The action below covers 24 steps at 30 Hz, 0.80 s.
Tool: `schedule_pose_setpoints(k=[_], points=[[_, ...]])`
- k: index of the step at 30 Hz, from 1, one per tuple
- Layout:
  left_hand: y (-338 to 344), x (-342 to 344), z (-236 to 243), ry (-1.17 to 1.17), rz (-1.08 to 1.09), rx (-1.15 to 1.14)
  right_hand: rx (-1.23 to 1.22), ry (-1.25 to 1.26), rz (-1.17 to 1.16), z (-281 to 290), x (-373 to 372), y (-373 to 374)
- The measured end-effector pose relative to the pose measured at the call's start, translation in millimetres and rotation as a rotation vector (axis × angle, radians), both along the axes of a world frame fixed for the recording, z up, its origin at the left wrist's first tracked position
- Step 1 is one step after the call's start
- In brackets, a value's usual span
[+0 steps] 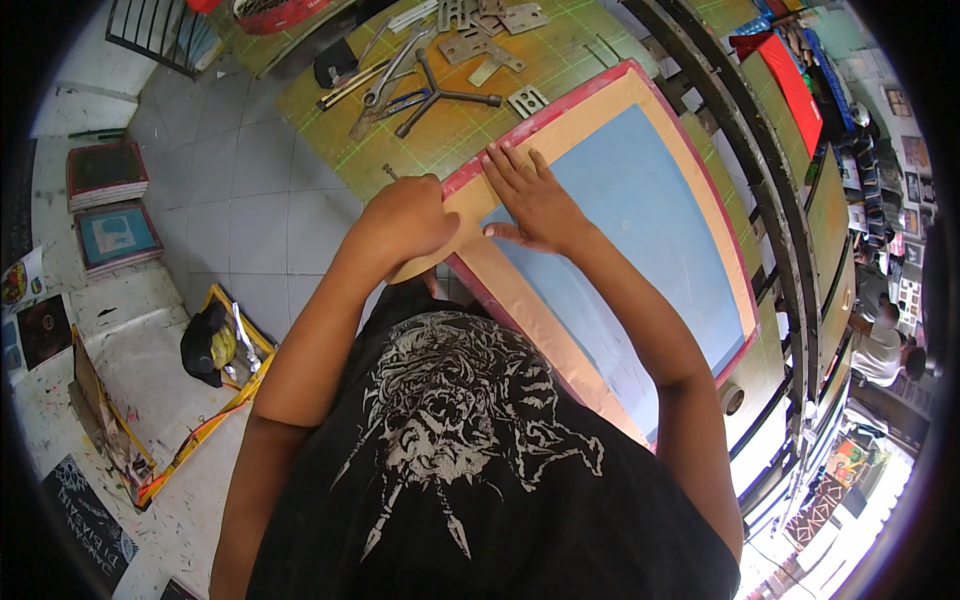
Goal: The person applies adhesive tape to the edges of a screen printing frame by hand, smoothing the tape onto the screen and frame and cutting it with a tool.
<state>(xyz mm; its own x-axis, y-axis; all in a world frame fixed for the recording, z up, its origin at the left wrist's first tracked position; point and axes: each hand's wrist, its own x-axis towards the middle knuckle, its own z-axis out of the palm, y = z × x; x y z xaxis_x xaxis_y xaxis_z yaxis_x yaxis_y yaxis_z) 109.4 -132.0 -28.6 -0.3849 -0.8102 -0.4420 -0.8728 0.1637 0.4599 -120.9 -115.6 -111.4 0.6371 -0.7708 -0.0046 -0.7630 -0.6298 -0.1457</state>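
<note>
A screen-printing frame (742, 290) with red edges lies tilted across the table in front of me, its near side close to my body. Brown tape (580, 363) borders its blue mesh (640, 220). My left hand (400, 228) is closed at the frame's near left corner, gripping a loose end of brown tape that curves out past the edge; the fingertips are hidden. My right hand (535, 205) lies flat with fingers spread on the taped left border, its thumb over the mesh.
Beyond the frame, the green-yellow table (330, 140) holds a three-armed wrench (432, 95), a spanner (378, 88) and several metal plates (480, 45). Curved dark metal rails (770, 150) run along the right. Stacked frames (118, 238) and a yellow-edged frame (195, 440) stand at left.
</note>
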Motion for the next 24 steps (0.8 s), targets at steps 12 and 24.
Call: schedule_pose_setpoints(k=[12,24], points=[[-11,-2,-5,-0.057,-0.036,0.052,0.012,-0.085,0.001,-6,0,2],[-12,-8,-11,-0.08,-0.062,0.004,-0.004,0.004,0.067,-12,24,20]])
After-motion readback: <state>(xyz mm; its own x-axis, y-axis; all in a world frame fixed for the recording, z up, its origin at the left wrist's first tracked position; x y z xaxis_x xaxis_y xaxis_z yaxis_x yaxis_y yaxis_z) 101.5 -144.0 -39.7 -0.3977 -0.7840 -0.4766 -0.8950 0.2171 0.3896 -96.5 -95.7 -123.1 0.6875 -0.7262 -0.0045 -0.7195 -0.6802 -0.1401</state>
